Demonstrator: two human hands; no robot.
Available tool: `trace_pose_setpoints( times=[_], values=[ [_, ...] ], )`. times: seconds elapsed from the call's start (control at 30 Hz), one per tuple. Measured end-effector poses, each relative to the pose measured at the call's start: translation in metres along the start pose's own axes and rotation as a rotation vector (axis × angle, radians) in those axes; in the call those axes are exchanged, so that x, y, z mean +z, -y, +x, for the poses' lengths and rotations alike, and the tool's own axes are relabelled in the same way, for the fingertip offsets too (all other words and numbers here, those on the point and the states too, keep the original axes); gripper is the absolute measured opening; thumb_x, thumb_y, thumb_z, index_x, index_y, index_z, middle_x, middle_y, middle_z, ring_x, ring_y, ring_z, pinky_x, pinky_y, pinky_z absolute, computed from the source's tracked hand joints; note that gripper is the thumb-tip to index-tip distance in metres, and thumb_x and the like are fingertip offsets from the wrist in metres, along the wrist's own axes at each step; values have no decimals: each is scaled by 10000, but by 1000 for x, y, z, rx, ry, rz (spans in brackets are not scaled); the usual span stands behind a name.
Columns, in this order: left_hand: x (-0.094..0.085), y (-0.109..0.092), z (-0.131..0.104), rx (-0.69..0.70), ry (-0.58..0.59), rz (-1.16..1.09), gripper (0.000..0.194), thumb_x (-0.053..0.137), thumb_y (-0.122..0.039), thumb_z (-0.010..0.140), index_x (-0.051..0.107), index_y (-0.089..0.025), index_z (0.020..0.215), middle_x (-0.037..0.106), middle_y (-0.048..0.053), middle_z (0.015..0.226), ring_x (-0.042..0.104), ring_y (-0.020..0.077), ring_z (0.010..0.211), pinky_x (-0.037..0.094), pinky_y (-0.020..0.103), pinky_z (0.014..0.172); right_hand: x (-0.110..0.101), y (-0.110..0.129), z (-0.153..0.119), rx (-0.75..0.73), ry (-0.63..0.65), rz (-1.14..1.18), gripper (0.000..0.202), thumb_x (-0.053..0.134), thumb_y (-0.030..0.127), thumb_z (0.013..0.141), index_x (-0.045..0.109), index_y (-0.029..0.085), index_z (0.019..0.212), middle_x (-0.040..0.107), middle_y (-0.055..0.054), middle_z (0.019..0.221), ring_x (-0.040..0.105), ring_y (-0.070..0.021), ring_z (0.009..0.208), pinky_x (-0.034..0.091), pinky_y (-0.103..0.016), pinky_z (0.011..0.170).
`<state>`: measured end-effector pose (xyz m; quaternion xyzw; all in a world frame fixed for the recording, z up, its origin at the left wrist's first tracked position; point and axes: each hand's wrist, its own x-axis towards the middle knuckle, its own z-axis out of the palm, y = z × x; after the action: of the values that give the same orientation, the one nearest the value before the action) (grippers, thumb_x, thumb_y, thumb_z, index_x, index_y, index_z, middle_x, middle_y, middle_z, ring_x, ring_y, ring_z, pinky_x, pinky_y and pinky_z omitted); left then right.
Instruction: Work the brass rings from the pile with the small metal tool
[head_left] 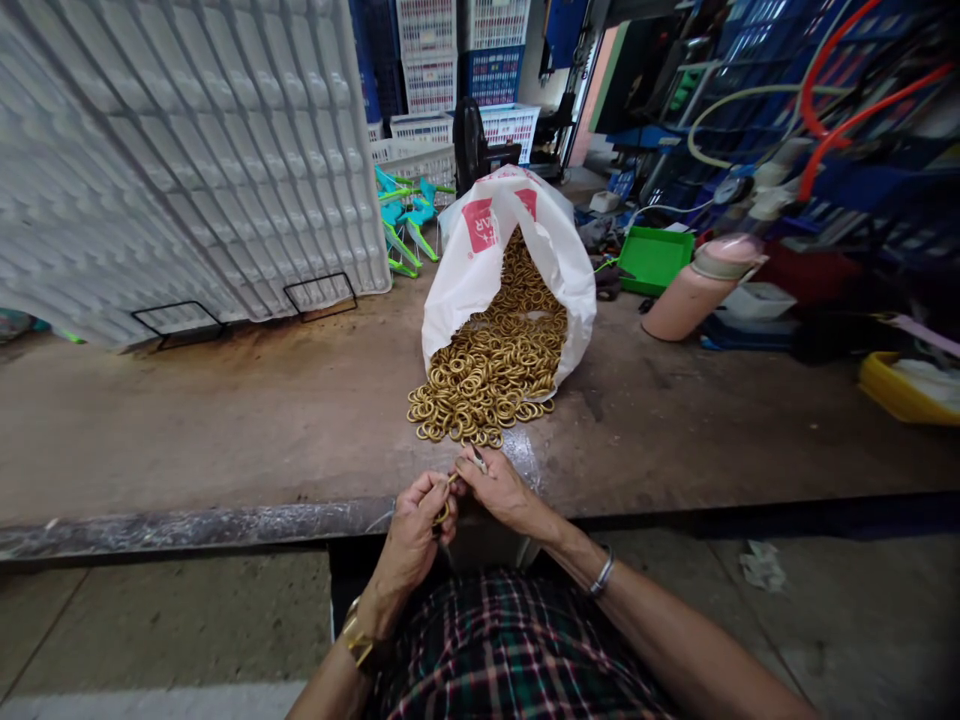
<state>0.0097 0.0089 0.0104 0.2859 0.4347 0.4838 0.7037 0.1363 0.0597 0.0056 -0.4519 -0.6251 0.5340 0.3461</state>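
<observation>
Just past the table's front edge, my left hand (421, 515) is closed around a few brass-coloured rings (442, 514). My right hand (501, 488) meets it at the fingertips. A small pointed blade (478, 459) sticks out between my right thumb and fingers; its handle is mostly covered. One ring sits between the two hands, and whether the blade touches it is too small to tell. Beyond my hands, a heap of similar rings (487, 370) spills onto the table from a torn white plastic bag (574, 270) with red print.
The brown worktable (300, 430) runs across the view. White ribbed trays (247, 150) stand at the left on wire supports. Green hangers (405, 225) lie behind. To the right are a pink bottle (686, 300), a green tray (656, 258) and a yellow tray (896, 390).
</observation>
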Motion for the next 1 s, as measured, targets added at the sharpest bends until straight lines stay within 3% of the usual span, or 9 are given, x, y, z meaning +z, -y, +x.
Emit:
trace_pose_setpoints(
  times=[0.17,0.33,0.6,0.7,0.8,1.0],
  values=[
    [0,4,1,31,-26,-1,258,609,-400,738,512,-162,734,430,-60,536,348,44,427,268,172,410,-4,-2,-4,-12,-44,-266,169,374,194,805,542,174,801,548,18,599,505,-108,563,364,-206,572],
    [0,9,2,84,-69,95,275,578,-427,754,492,-172,697,440,-58,535,353,51,423,279,181,410,-6,-5,-12,-135,113,-746,244,422,81,674,561,176,851,594,-17,672,510,-136,603,297,-230,566],
    [-6,10,-1,156,-93,298,281,510,-411,810,485,-165,678,423,-54,536,363,56,450,310,178,434,-3,-3,-10,-71,222,-994,268,403,111,729,532,149,962,636,-73,762,573,-172,685,289,-251,569],
    [-2,6,-8,122,-30,238,259,517,-395,811,497,-164,696,423,-58,525,349,51,429,297,175,414,-7,-2,-3,10,176,-1077,268,395,115,747,517,133,985,647,-96,779,589,-184,698,292,-258,569],
    [4,1,-12,48,47,38,218,554,-367,793,505,-166,724,436,-58,526,341,47,406,282,173,381,-14,-2,5,62,90,-1108,285,388,93,742,503,134,1000,654,-95,770,589,-179,681,287,-257,564],
    [-1,-3,-5,-100,-54,-328,217,612,-319,753,502,-139,703,574,17,701,463,55,490,300,155,395,-16,-2,20,-37,-133,-1086,202,388,146,792,471,191,971,645,-59,877,585,-174,757,303,-251,603]
  ],
)
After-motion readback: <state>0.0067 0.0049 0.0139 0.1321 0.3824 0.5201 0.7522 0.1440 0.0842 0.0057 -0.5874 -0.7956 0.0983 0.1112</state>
